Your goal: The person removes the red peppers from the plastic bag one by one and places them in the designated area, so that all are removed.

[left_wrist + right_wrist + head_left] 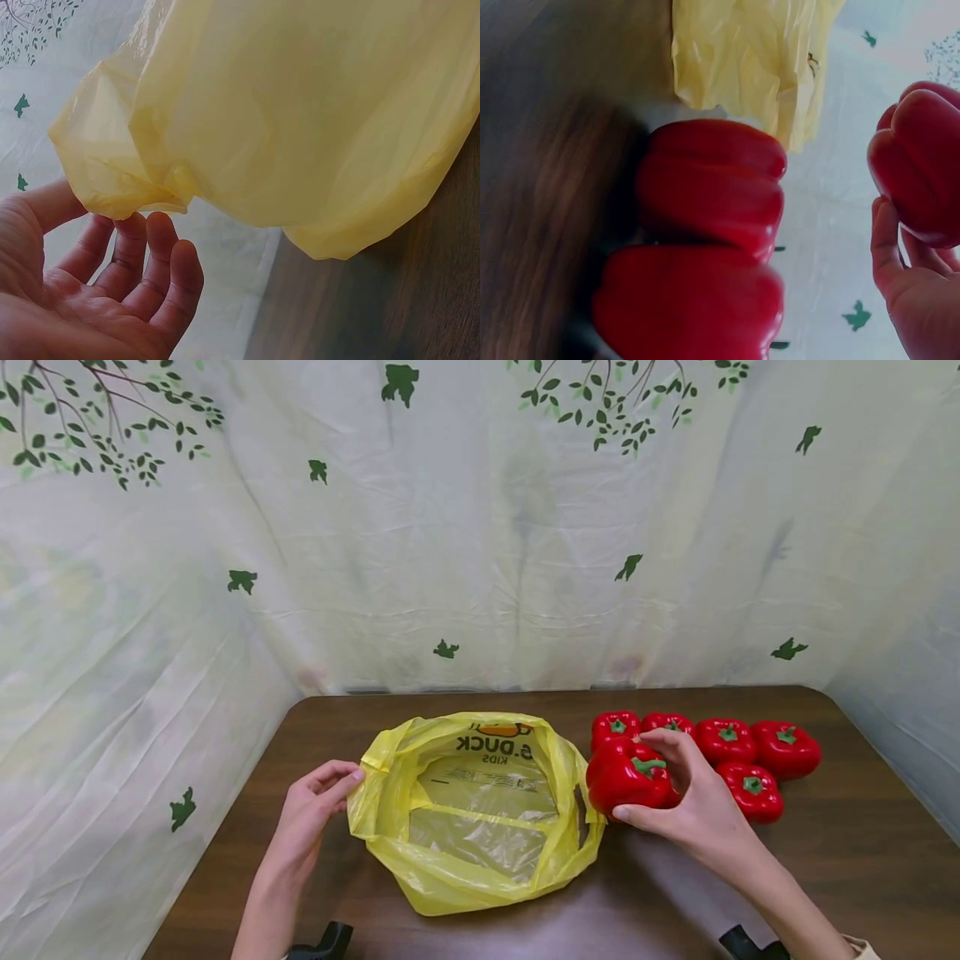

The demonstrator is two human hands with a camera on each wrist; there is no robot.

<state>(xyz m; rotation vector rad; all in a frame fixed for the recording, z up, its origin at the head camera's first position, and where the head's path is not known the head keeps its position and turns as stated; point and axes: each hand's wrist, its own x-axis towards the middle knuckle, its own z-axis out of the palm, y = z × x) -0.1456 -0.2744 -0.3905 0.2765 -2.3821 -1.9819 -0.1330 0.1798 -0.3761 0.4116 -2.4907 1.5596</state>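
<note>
A yellow plastic bag [480, 897] stands on the table with its mouth spread wide, showing its inside. At its left rim, my left hand [311, 810] pinches the plastic between thumb and fingers; the left wrist view shows the bag's edge [127, 187] at the fingertips. My right hand [697, 802] grips a red bell pepper [622, 777] with a green stem, held up beside the bag's right rim. In the right wrist view the held pepper [922, 157] sits above the fingers. Behind and right of this hand are several more red peppers [786, 750].
The brown wooden table [862, 877] has a back edge close to a pale curtain [487, 543] printed with green leaves. The other peppers form a cluster at the table's back right. Black straps or mounts [326, 941] show near both wrists.
</note>
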